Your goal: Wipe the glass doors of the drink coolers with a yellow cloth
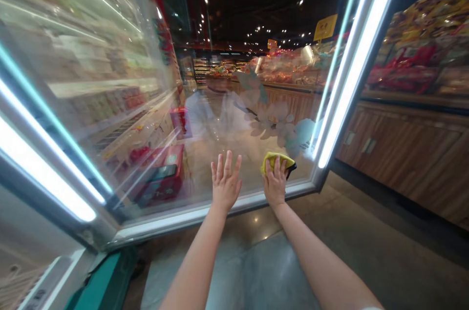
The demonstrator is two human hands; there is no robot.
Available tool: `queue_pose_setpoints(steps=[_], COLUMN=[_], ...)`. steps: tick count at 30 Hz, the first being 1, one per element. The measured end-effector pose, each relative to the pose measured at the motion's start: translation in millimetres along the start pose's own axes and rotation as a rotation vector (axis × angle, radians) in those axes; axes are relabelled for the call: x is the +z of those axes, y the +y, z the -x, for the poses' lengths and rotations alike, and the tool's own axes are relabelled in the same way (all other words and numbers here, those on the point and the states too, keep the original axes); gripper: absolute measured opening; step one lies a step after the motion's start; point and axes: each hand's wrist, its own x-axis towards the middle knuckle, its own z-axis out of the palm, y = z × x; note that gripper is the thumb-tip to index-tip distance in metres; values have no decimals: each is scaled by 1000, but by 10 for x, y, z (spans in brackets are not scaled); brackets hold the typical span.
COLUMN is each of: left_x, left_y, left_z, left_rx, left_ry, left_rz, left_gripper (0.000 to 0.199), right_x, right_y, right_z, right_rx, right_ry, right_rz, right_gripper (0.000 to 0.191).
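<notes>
Yellow cloth held in right hand at glass door; left hand spread wide.

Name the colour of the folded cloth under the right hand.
Mostly yellow cloth; head view shows it.

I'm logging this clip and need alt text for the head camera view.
A person's right hand holds a yellow cloth at a glass door, while the left hand, fingers spread, is at the glass beside it. Bright light strips line the door's sides; wooden cabinets topped with packaged goods stand to the right.
</notes>
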Motion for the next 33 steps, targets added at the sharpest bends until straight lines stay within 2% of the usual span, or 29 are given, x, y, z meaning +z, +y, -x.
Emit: queue_pose_setpoints(steps=[2, 5, 7, 9, 11, 13, 16, 19, 22, 24, 27, 29, 33], left_x=[39, 93, 123, 152, 183, 220, 284, 354, 426, 474, 544, 586, 642], left_y=[61, 164, 227, 278, 319, 362, 449, 567, 695, 775, 882, 945, 1044], left_z=[-12, -47, -67, -74, -69, -64, -77, -122, -167, -184, -197, -206, -237], left_rx=[12, 29, 49, 71, 87, 98, 114, 122, 128, 138, 153, 156, 154], left_ry=[7, 19, 20, 12, -2, -11, -9, -6, -2, 1, -6, -7, 7], left_rz=[0, 12, 23, 32, 39, 46, 58, 77, 102, 122, 148, 155, 154], left_gripper=[93, 91, 90, 89, 88, 88, 86, 87, 89, 90, 90, 90, 90], right_x=[-27, -156, -223, -222, -164, -103, -121, -252, -310, -254, -134, -119, -268], right_y=[-36, 31, 159, 283, 339, 320, 265, 375, 630, 770, 853, 869, 990], right_z=[-5, -299, -490, -538, -446, -324, -348, -631, -790, -713, -530, -548, -875], right_rx=[-96, -173, -129, -4, 129, 183, 136, 71, 89, 176, 283, 284, 189], right_ry=[-82, -116, -90, -24, 49, 77, 24, -22, 21, 94, 151, 136, 121], right_rz=[19, -11, -57, -109, -156, -191, -206, -194, -203, -227, -273, -295, -321], right_gripper=[58, 63, 64, 64, 63, 63, 61, 57, 57, 58, 59, 60, 57])
